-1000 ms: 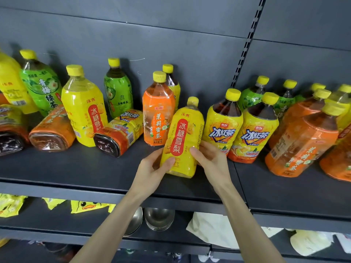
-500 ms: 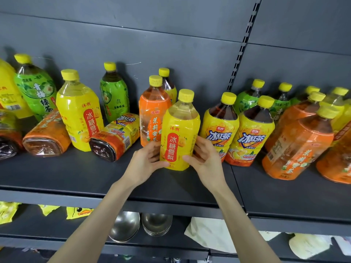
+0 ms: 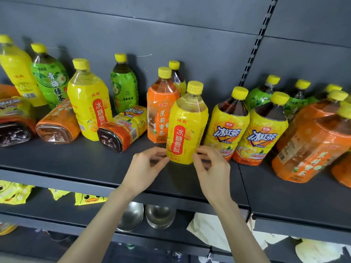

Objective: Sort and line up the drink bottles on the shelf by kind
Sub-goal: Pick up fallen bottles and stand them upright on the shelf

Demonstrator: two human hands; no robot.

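A yellow pear-drink bottle (image 3: 187, 130) with a red label stands upright near the front middle of the dark shelf (image 3: 95, 168). My left hand (image 3: 146, 168) and my right hand (image 3: 212, 169) flank its base, fingers loose and apart, fingertips just at its edges. An orange jasmine tea bottle (image 3: 161, 111) stands right behind it on the left. Two iced red tea bottles (image 3: 228, 126) (image 3: 266, 133) stand to its right. Another pear-drink bottle (image 3: 89, 103) stands further left. Green tea bottles (image 3: 124, 86) (image 3: 49, 78) stand at the back.
Three bottles lie on their sides at the left (image 3: 123, 126) (image 3: 58, 122) (image 3: 15, 120). Orange bottles (image 3: 311, 149) lean at the right, with green ones behind. The lower shelf holds steel bowls (image 3: 152, 217), yellow duck packets (image 3: 89, 198) and white bags (image 3: 209, 230).
The tilted pear-drink bottle was stood upright on the shelf in front of the orange bottle. Both hands slid down to its base and loosened their hold.
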